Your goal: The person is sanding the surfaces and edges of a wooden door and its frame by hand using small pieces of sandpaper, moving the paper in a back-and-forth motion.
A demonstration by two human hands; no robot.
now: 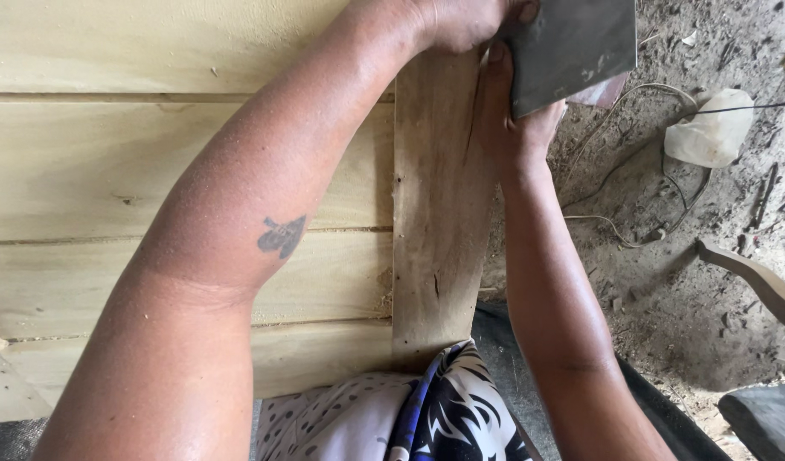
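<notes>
Pale planks lie flat beneath a brown upright wooden board (439,213); the left hand (465,21) and right hand (516,119) both grasp a flat grey metal blade (572,47) at its top end, work seemingly barely begun, board uncut

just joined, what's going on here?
A person is working a flat metal blade against the far end of a narrow board that runs away from their lap. Both hands are on the blade: the left hand grips its top edge and the right hand holds its lower edge. The board lies across pale planks. On the dirt floor to the right lie a white plastic jug and loose cord.
</notes>
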